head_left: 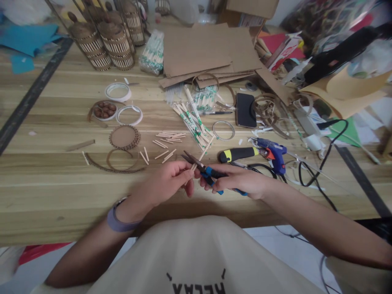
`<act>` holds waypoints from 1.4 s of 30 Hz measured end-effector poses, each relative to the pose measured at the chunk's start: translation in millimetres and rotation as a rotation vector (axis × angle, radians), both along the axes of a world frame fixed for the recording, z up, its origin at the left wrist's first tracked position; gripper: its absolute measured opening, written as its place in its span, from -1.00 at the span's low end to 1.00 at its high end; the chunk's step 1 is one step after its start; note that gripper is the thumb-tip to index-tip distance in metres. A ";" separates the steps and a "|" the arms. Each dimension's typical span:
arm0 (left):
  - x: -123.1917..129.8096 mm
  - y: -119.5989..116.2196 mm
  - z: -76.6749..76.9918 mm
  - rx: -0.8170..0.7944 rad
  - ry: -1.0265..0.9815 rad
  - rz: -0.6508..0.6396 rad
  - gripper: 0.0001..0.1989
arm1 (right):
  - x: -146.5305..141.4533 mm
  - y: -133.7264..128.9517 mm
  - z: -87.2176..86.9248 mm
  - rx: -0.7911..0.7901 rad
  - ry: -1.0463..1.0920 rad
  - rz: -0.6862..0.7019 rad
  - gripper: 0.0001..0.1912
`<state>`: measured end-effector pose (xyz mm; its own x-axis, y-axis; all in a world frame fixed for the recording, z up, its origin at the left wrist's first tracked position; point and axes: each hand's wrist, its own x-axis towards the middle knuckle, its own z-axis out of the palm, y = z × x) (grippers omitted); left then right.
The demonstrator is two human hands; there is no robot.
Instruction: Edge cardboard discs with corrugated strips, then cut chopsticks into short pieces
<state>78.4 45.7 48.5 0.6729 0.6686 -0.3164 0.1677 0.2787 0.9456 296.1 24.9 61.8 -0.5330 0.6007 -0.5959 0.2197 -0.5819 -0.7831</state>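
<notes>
Over the table point(61, 204), left hand point(168, 179) pinches a stick point(207, 148); right hand point(237, 179) curls round scissors point(217, 174).

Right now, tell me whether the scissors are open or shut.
Open: the scissors show blade tips standing apart, with the handles spread in the right hand.

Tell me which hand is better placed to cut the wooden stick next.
Probably the right hand: its fingers are around the handles of the scissors, and the parted blades are at the wooden stick. The left hand is pinching the stick, so it seems better suited to steadying it.
</notes>
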 end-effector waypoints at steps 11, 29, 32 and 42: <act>-0.6 -2.0 0.5 -0.059 0.059 0.016 -0.74 | -2.0 -1.5 -0.1 0.015 -0.015 -0.003 -0.54; -1.1 -7.2 -7.1 0.059 0.108 0.006 -0.69 | -8.8 -7.4 -8.4 0.384 -0.196 0.073 -0.75; -2.2 -6.8 -6.2 0.053 0.067 0.047 -0.72 | -8.4 -7.0 -7.5 0.382 -0.182 0.080 -0.73; -20.8 4.2 -6.4 0.290 0.382 0.185 -0.77 | -8.4 -14.1 -13.5 0.974 -0.582 -0.103 -0.96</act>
